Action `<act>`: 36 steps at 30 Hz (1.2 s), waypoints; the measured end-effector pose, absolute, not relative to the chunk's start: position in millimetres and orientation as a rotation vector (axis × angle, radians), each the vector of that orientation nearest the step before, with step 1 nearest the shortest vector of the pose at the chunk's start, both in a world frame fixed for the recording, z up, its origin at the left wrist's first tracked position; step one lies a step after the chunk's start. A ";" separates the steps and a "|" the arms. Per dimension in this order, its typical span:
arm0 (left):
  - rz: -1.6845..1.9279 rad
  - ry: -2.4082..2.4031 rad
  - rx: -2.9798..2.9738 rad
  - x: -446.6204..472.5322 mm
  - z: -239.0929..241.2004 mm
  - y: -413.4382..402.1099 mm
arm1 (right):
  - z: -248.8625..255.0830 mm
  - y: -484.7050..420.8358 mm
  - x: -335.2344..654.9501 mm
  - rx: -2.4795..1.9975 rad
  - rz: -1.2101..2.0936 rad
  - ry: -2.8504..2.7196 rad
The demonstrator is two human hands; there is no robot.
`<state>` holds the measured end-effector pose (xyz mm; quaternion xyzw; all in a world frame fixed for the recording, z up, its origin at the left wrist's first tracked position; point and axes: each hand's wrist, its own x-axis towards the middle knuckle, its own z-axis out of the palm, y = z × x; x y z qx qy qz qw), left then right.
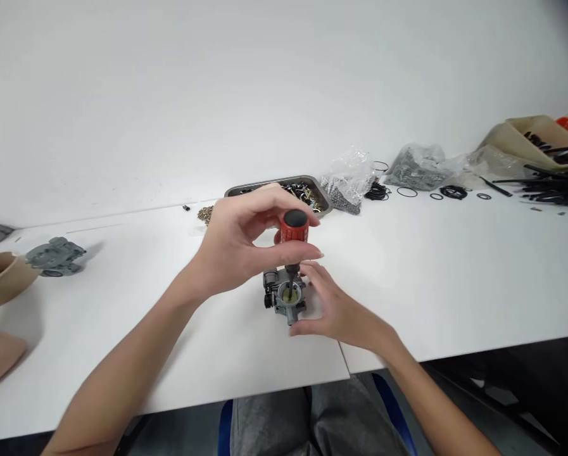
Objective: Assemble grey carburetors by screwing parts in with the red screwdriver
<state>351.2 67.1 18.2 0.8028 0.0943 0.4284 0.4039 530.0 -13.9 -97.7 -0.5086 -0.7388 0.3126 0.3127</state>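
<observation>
- I have the left hand [246, 244] pinching the red-handled driver [294, 233] upright, tip at the grey metal body [290, 312], likely for a straight line;
- my right hand [338, 310] pinches that body's side on the table [212, 361], presumably steadying it;
- the parts tray [325, 197] sits behind, probably for easy reach.

Single head-worn view from above lap [274, 425], facing forward and down; hands [236, 240] close, wall [265, 82] beyond.

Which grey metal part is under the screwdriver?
The part nearest the right hand, below the screwdriver; another grey part sits left, beside the tan bowl.
</observation>
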 end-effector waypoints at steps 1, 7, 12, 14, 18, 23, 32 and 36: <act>1.089 0.228 2.007 352.3 17.0 67.6 | -107.7 -17.1 523.9 -1.353 0.815 -1.931; 0.931 0.088 2.050 345.2 20.1 74.9 | -118.2 -20.9 509.2 -1.334 0.763 -1.845; 0.925 0.154 2.083 332.5 25.6 83.5 | -119.2 -22.5 508.7 -1.330 0.807 -1.785; 1.003 0.205 2.098 334.2 23.9 82.3 | -120.1 -23.5 507.6 -1.338 0.814 -1.778; 1.132 0.213 2.124 347.1 16.4 76.9 | -120.4 -23.9 506.3 -1.336 0.769 -1.790; 1.142 0.157 1.963 359.6 8.6 78.2 | -121.6 -23.6 506.7 -1.334 0.730 -1.810; 0.963 0.108 1.949 347.5 2.4 86.0 | -123.3 -22.5 506.6 -1.323 0.726 -1.820; 0.660 0.105 2.139 363.0 -9.9 86.1 | -123.0 -18.7 508.6 -1.310 0.718 -1.851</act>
